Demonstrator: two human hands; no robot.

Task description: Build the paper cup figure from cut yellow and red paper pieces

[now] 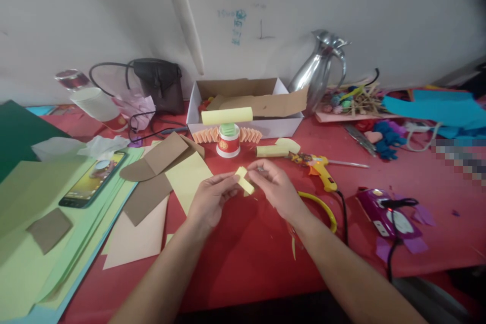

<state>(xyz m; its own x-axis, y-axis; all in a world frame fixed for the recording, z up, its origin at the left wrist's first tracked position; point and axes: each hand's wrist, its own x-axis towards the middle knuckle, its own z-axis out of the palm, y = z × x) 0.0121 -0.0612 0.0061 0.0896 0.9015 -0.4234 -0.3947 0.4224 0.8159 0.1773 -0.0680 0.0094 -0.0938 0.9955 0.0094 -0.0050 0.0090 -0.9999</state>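
Observation:
Between my two hands is a folded yellow paper strip point(246, 181), its ends crossing in a V shape. My left hand point(214, 195) pinches it from the left. The fingers of my right hand point(271, 182) close on its other side. Just beyond stands a red and white paper cup point(228, 143) with pleated orange paper arms point(207, 135) on both sides. On top of the cup are a green folded paper piece point(228, 129) and a yellow paper roll point(227, 115). Another yellow roll point(272, 151) lies to the cup's right.
A yellow glue gun point(322, 172) lies right of my hands, its cord trailing near a purple power strip point(391, 217). Brown card pieces point(148, 197), paper sheets and a phone point(93, 182) cover the left. Behind are a white box point(243, 129) and a steel jug point(317, 68).

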